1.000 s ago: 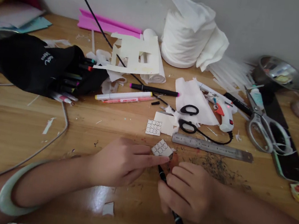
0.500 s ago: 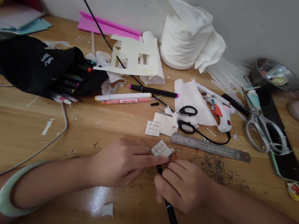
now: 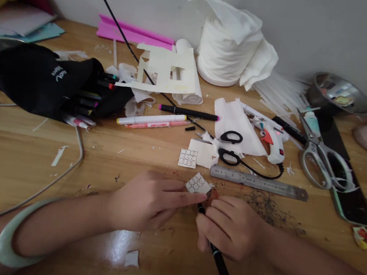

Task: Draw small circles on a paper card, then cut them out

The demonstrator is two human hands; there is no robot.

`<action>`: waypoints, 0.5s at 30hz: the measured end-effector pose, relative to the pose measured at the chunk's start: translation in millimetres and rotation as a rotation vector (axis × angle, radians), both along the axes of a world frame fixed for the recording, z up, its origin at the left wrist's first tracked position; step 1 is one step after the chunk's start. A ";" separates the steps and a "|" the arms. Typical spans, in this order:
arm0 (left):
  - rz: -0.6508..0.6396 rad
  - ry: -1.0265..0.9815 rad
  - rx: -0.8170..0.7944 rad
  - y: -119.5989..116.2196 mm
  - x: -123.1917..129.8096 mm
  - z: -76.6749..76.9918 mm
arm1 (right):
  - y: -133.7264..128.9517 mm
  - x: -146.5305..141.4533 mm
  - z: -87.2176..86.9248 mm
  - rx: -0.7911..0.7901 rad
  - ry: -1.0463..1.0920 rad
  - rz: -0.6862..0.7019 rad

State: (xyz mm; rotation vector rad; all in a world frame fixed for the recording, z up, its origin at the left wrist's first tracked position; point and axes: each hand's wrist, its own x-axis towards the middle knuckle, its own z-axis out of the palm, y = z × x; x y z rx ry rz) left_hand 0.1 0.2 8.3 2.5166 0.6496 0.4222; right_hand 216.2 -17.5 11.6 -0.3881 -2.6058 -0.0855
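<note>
A small white card (image 3: 198, 184) with rows of black-outlined circles lies tilted like a diamond under the fingertips of my left hand (image 3: 148, 202). That hand's index finger stretches along the card's near edge and keeps it steady; the thumb is mostly hidden. My right hand (image 3: 232, 227) is closed around a long black pen-shaped tool (image 3: 222, 269), its front end close to my left fingertip. The tool's very tip cannot be made out. Just beyond sits a second card with circles (image 3: 188, 158), beside a plain white card piece (image 3: 201, 153).
Black-handled scissors (image 3: 230, 147), a steel ruler (image 3: 260, 182) and a glue gun (image 3: 274, 144) lie beyond my hands. Large scissors (image 3: 318, 158) rest near a phone (image 3: 354, 205) at right. A black marker pouch (image 3: 36, 79) is left. Dark shavings (image 3: 268, 208) are scattered to the right.
My right hand has slid slightly to the right with the black tool, away from the left fingers. The left hand and the card have stayed nearly still.
</note>
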 end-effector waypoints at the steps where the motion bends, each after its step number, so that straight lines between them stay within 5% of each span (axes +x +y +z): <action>1: 0.000 0.000 -0.004 0.1 0.1 0.0 | 0.5 4.1 1.2 -0.011 0.042 0.012; 4: -0.004 -0.018 0.040 0.4 -0.2 -0.2 | 4.4 20.3 7.3 -0.130 0.258 -0.042; 8: -0.023 -0.025 0.121 1.6 -0.9 -0.6 | 15.2 33.0 10.7 -0.520 0.387 -0.372; 15: -0.058 0.001 0.162 3.2 -2.3 -2.9 | 22.2 15.8 -6.5 -0.844 0.221 -0.197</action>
